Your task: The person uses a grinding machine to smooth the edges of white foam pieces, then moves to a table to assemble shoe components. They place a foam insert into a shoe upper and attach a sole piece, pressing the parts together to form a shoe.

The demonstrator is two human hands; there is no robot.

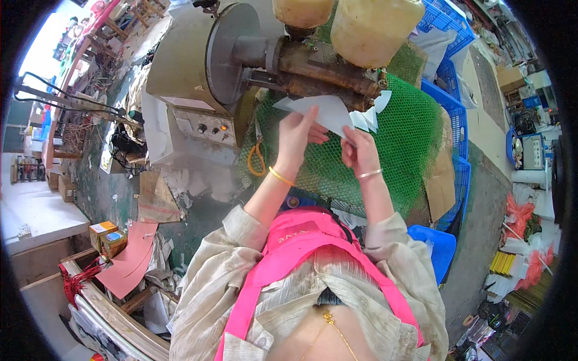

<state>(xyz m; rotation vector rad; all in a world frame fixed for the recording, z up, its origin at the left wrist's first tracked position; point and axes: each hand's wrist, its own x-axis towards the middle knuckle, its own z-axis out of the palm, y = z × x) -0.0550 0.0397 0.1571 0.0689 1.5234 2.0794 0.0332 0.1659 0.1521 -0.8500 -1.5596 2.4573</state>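
A white sheet, curved and pointed at its left end, is held in front of the machine's rollers. My left hand grips its lower left side, the thumb on top and the other fingers partly under it. With thumb and fingers my right hand pinches the lower right corner. Just right of the sheet, several white pieces lie by the roller end, above a green mesh. Whether the sheet touches the rollers I cannot tell.
The machine's beige housing stands at the left, with knobs and a lit orange switch. Two yellowish containers sit above the rollers. Orange-handled scissors hang by the mesh. Blue crates line the right; a blue bin stands nearer.
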